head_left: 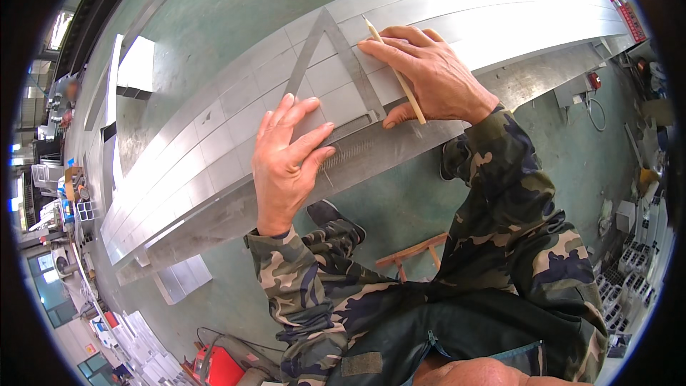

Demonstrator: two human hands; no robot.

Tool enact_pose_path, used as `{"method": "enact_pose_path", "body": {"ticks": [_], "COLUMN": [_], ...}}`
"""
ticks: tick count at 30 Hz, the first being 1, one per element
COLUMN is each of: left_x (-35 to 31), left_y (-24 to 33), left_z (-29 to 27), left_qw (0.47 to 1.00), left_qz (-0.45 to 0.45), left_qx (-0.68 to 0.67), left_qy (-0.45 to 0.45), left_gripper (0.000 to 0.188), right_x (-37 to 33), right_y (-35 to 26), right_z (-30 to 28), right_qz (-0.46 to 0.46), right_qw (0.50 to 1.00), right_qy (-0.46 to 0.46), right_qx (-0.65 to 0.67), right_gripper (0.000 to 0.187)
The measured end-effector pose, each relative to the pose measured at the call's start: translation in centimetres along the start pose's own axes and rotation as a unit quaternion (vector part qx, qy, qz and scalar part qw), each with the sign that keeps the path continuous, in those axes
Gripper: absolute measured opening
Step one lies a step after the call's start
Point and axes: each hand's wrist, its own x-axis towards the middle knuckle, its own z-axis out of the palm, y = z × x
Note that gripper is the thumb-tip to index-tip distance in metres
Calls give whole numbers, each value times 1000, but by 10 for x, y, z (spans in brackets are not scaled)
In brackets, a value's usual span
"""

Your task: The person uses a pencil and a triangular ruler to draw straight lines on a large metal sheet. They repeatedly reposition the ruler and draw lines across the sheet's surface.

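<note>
A metal triangle square [348,63] lies on long, pale metal panels [236,93] crossed by thin drawn lines. My left hand [282,161] covers the square's left corner, its fingers over the frame and its thumb by the near edge. It appears to hold the square, though the contact is partly hidden. In my right hand [443,75] is a light wooden pencil [401,80], slanting with its point up and to the left. The thumb of that hand rests close to the square's right corner. Part of the pencil passes in front of the fingers.
Below the panels runs a grey metal beam [243,218]. A wooden stool [411,251] stands on the green floor near my legs. White box-shaped pieces [136,64] lie beyond at left. A red machine [218,366] with a cable sits at lower left.
</note>
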Motion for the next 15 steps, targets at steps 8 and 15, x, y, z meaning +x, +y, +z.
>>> {"method": "enact_pose_path", "body": {"ticks": [8, 15], "left_x": [-1, 0], "left_y": [-1, 1], "left_z": [0, 0], "left_qw": [1000, 1000], "left_qz": [3, -2], "left_qx": [-11, -8], "left_qy": [4, 4], "left_gripper": [35, 35], "right_x": [0, -1], "right_y": [-2, -3], "right_z": [-1, 0], "right_qz": [-3, 5], "right_qw": [1000, 1000], "right_qy": [7, 1], "right_qx": [0, 3], "right_gripper": [126, 124]}}
